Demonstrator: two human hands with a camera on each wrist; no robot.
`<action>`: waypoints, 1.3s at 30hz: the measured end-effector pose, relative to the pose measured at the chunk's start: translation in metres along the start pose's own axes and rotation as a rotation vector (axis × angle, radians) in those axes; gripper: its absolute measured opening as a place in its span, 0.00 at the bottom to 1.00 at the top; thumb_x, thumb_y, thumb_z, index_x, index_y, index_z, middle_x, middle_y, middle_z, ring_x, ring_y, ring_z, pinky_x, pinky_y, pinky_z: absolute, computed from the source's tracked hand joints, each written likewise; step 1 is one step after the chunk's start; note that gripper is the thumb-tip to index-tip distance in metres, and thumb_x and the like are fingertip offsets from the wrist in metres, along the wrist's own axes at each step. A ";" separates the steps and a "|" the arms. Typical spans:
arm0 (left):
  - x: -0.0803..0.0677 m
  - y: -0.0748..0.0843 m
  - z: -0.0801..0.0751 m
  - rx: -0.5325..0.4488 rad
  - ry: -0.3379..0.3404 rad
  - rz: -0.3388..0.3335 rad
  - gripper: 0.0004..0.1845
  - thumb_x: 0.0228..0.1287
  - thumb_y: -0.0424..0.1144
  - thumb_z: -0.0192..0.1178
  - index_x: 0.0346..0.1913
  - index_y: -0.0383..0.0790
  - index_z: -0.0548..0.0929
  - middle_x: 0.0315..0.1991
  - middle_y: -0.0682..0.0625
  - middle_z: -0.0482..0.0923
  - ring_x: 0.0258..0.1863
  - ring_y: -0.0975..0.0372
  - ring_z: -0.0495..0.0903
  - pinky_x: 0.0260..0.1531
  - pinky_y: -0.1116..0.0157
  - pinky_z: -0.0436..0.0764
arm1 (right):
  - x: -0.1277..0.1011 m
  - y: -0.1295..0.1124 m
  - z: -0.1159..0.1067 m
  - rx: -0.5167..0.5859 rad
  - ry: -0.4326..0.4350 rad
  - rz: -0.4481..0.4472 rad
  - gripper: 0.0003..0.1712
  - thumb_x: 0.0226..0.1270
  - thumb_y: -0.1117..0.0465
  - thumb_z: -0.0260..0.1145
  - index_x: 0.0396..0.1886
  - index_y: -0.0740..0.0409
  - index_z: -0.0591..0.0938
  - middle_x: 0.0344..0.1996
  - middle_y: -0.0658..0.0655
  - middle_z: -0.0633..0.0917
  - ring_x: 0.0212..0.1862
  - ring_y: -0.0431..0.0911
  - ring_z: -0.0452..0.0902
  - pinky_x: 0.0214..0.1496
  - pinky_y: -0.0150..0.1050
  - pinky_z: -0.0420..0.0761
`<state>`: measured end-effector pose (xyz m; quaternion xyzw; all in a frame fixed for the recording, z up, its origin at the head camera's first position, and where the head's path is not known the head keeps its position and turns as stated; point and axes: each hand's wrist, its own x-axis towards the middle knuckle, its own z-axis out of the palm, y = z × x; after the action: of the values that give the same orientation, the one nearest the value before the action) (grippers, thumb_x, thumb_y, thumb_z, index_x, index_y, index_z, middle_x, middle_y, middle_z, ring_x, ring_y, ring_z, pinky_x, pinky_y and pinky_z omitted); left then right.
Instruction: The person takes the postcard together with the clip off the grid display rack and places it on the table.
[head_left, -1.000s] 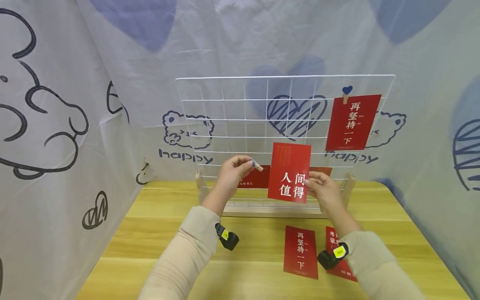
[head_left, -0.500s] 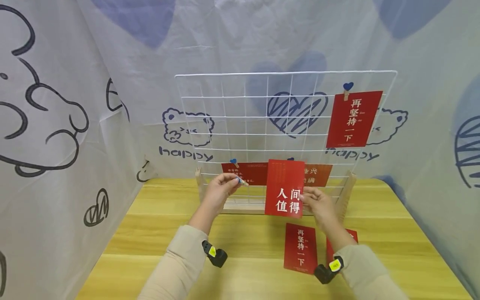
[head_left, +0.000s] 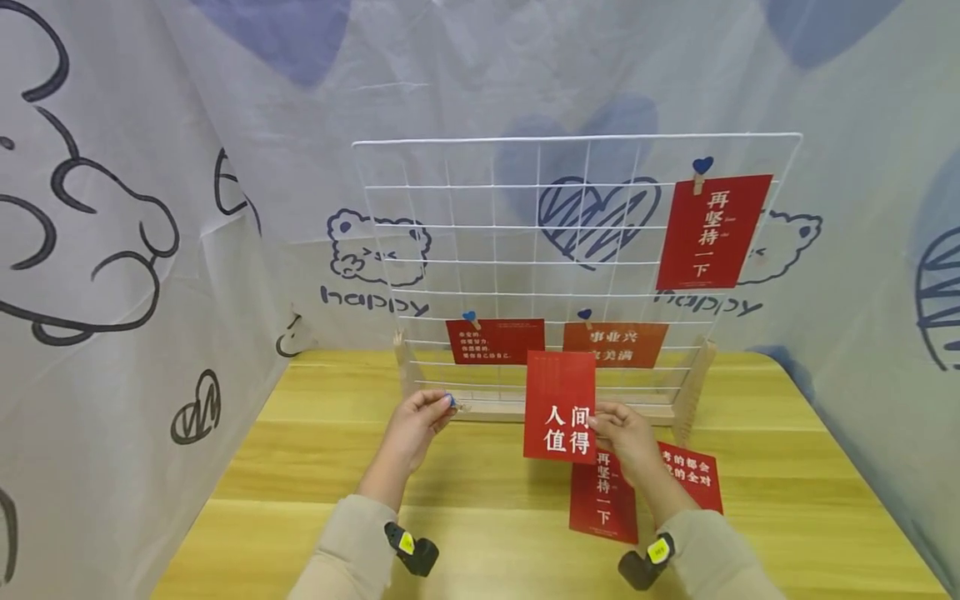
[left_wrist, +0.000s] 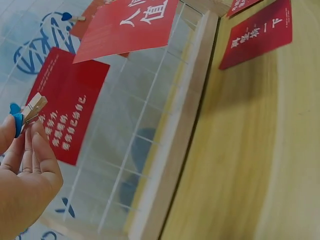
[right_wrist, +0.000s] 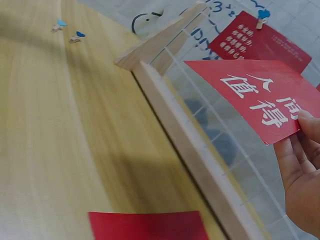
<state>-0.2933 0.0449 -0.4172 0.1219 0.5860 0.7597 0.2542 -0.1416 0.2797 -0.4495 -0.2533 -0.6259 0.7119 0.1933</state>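
Observation:
My left hand (head_left: pixel 420 417) pinches a small wooden clothespin with a blue heart (head_left: pixel 452 403) (left_wrist: pixel 27 112) between thumb and fingertips, low before the white wire grid (head_left: pixel 495 225). My right hand (head_left: pixel 618 429) pinches the lower right corner of a red card with white characters (head_left: pixel 560 406) (right_wrist: pixel 257 97), held upright in front of the grid's wooden base (head_left: pixel 487 412). On the grid hang a tall red card (head_left: pixel 712 232) at the upper right, a small red card (head_left: pixel 495 341) and an orange one (head_left: pixel 615 344) lower down, each under a blue-heart clip.
Two more red cards (head_left: pixel 603 497) (head_left: pixel 693 475) lie on the yellow wooden table (head_left: pixel 300 467) near my right wrist. Two spare clips (right_wrist: pixel 67 31) lie on the table left of the grid. Printed cloth walls (head_left: pixel 112 250) close in the left, back and right.
Both hands have come down from mid-grid height to just above the table, the left with the clip and the right with the card. The two low cards on the grid now show.

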 end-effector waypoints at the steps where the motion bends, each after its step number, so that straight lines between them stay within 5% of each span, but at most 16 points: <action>1: -0.001 -0.002 -0.002 -0.007 0.005 -0.002 0.04 0.58 0.26 0.51 0.36 0.30 0.73 0.29 0.49 0.74 0.30 0.64 0.75 0.37 0.69 0.73 | -0.001 0.003 0.000 -0.010 0.004 0.005 0.16 0.56 0.71 0.58 0.44 0.73 0.70 0.21 0.46 0.78 0.25 0.37 0.74 0.29 0.31 0.77; 17: -0.031 -0.024 -0.040 0.006 0.065 -0.077 0.07 0.59 0.29 0.51 0.39 0.30 0.70 0.31 0.50 0.73 0.33 0.63 0.73 0.40 0.69 0.72 | -0.010 0.043 0.008 -0.033 0.037 0.089 0.17 0.55 0.72 0.58 0.45 0.75 0.70 0.23 0.51 0.79 0.26 0.40 0.75 0.29 0.32 0.78; 29: -0.049 -0.040 -0.066 0.034 0.125 -0.124 0.07 0.59 0.30 0.51 0.39 0.30 0.70 0.31 0.50 0.75 0.33 0.63 0.74 0.37 0.71 0.73 | -0.013 0.071 0.006 -0.077 -0.002 0.080 0.19 0.53 0.64 0.63 0.43 0.71 0.72 0.26 0.54 0.79 0.28 0.42 0.76 0.31 0.38 0.79; 39: -0.057 -0.054 -0.081 0.106 0.123 -0.160 0.14 0.59 0.32 0.52 0.45 0.26 0.68 0.34 0.49 0.73 0.36 0.62 0.72 0.42 0.68 0.72 | -0.011 0.080 0.014 -0.053 0.026 0.133 0.17 0.57 0.71 0.57 0.46 0.73 0.70 0.24 0.55 0.79 0.27 0.45 0.77 0.29 0.40 0.79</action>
<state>-0.2715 -0.0428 -0.4848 0.0410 0.6479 0.7108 0.2707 -0.1379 0.2509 -0.5259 -0.3084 -0.6239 0.7029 0.1467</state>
